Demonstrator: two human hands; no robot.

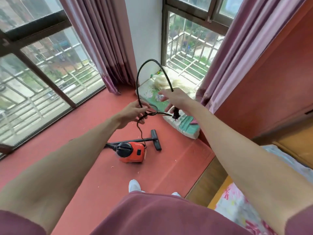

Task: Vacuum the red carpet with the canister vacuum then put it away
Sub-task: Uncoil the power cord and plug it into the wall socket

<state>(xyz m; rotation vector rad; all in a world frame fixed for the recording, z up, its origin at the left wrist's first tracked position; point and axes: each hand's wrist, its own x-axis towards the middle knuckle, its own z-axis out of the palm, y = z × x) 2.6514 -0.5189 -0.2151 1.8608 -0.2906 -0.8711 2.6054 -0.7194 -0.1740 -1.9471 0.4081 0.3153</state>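
A small red and black canister vacuum (132, 152) lies on the red carpet (88, 126), its black wand and T-shaped floor head (155, 140) stretched out behind it. Its black power cord (144, 65) rises from the vacuum and arches in a tall loop between my hands. My left hand (131, 114) grips a bundle of the cord's coils. My right hand (174, 98) holds the other end of the loop, and the black plug (175, 114) hangs just under it. Small pale scraps dot the carpet.
Large windows with dark frames stand at left (39, 72) and ahead. Mauve curtains (108, 48) hang beside them. A folded green and white quilt (184, 128) and a pale fluffy bundle (162, 80) lie by the far window. A red cabinet (271, 78) and a floral bed (237, 204) are at right.
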